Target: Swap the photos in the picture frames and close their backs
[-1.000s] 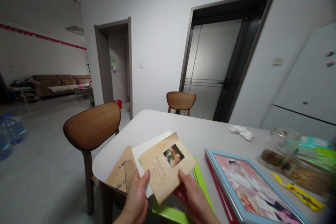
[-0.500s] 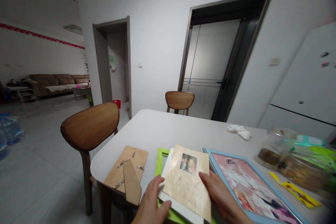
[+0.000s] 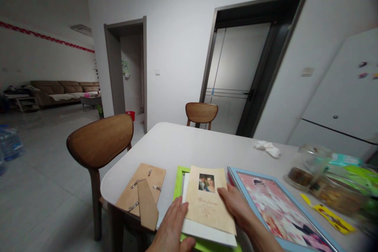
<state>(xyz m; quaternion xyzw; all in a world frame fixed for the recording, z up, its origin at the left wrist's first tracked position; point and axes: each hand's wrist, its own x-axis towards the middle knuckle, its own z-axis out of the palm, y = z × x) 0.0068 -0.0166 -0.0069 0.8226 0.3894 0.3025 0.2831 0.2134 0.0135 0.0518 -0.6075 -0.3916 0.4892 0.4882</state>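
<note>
A cream printed sheet [image 3: 208, 210] with a small photo of two people near its top lies over a white board [image 3: 209, 233]. Beneath both is a green picture frame [image 3: 178, 183]. My right hand [image 3: 240, 208] grips the sheet's right edge, thumb on top and the other fingers mostly hidden below. Along the left edges of sheet and board rests my left hand [image 3: 174, 222], open, fingers stretched forward and thumb apart. A brown backing board [image 3: 156, 175] with metal clips and a stand leg [image 3: 147, 204] lies to the left.
At right lies a blue picture frame [image 3: 240, 179] with a large photo. Beyond it are a yellow wrapper [image 3: 333, 218], glass jars [image 3: 307, 169] and a crumpled white tissue [image 3: 267, 148]. Wooden chairs [image 3: 102, 139] stand around the white table [image 3: 183, 141].
The cream sheet has shifted slightly left and down and lies flatter, its print now sharper. My right hand moved with it, and my left fingers straightened along the edge.
</note>
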